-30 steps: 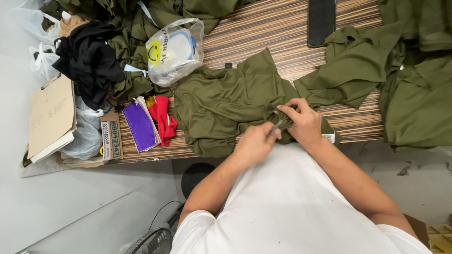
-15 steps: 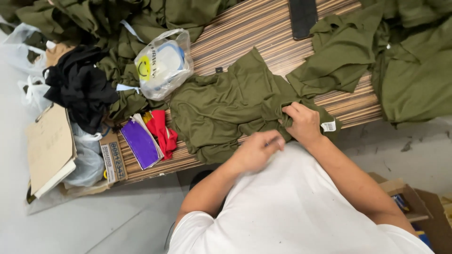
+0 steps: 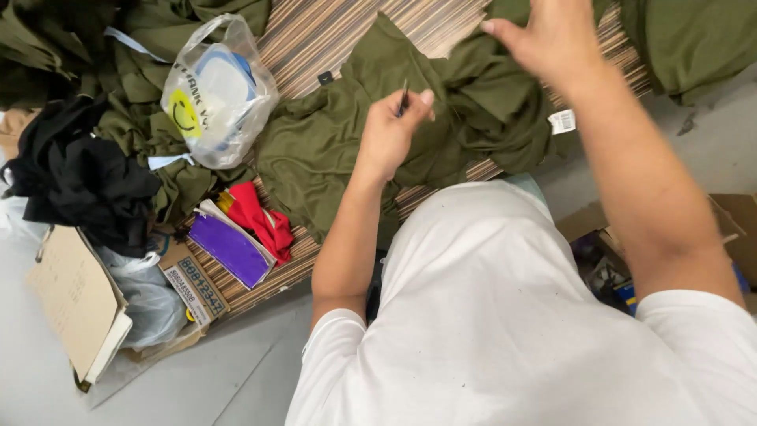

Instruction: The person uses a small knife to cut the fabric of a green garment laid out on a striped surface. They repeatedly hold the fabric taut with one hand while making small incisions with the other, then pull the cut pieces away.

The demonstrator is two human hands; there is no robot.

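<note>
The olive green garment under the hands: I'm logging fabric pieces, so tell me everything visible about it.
The olive green garment is a soft, matte knit-looking piece, crumpled and partly spread over the striped table. A small white tag hangs at its right edge, and a small dark patch sits near its top. The right hand hovers above its bunched right folds; the left hand, pinching a thin dark tool, is over its middle. Similar green cloth lies around it.
</note>
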